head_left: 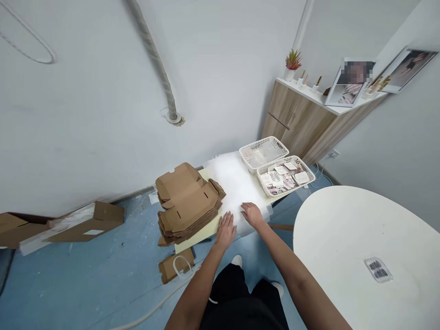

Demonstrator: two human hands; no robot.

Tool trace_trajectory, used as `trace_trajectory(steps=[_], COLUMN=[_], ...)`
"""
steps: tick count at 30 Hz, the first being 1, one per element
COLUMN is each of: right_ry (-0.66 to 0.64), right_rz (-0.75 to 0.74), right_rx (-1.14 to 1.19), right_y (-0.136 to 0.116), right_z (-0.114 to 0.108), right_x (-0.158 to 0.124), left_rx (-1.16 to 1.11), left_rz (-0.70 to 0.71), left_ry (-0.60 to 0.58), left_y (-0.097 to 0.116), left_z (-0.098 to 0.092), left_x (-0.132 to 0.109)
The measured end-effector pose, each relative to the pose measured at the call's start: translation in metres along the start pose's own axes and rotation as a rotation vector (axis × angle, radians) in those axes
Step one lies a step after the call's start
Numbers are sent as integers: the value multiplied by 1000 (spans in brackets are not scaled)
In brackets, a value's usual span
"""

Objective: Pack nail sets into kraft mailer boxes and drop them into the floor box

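Note:
A stack of thin white translucent sheets covers the middle of a small pale-yellow table. My left hand lies flat near the front edge of the stack, its fingers stretched out. To its right, my right hand rests on the sheets with slightly bent fingers apart and nothing visible in them. Just left of my left hand is a pile of flat, unfolded brown cardboard boxes. Beyond my right hand, a white basket holds many small printed cards and packets.
Another white basket with clear plastic pieces stands behind. A round white table at right carries a small clear pack. A wooden cabinet stands behind. Cardboard boxes and a pale hose lie on the blue floor.

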State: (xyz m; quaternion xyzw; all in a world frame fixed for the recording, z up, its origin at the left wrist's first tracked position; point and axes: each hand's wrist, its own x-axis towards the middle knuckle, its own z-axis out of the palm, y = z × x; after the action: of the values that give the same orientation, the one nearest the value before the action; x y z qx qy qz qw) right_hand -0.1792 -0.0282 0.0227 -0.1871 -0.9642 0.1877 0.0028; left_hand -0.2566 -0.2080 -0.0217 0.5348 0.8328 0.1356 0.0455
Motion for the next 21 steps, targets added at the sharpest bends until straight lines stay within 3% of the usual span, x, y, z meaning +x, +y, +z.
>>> trace_trajectory(steps=[7, 14, 21], right_ry=[-46, -55, -32], right_rz=[-40, -28, -20], right_rx=[-103, -192, -184], right_y=[-14, -17, -18], right_z=[13, 20, 5], right_x=[22, 32, 34], left_rx=[-24, -33, -71], left_rz=[-30, -62, -79], left_ry=[-47, -117, -120], left_y=[-18, -17, -14], left_z=[1, -4, -11], left_x=[-7, -5, -4])
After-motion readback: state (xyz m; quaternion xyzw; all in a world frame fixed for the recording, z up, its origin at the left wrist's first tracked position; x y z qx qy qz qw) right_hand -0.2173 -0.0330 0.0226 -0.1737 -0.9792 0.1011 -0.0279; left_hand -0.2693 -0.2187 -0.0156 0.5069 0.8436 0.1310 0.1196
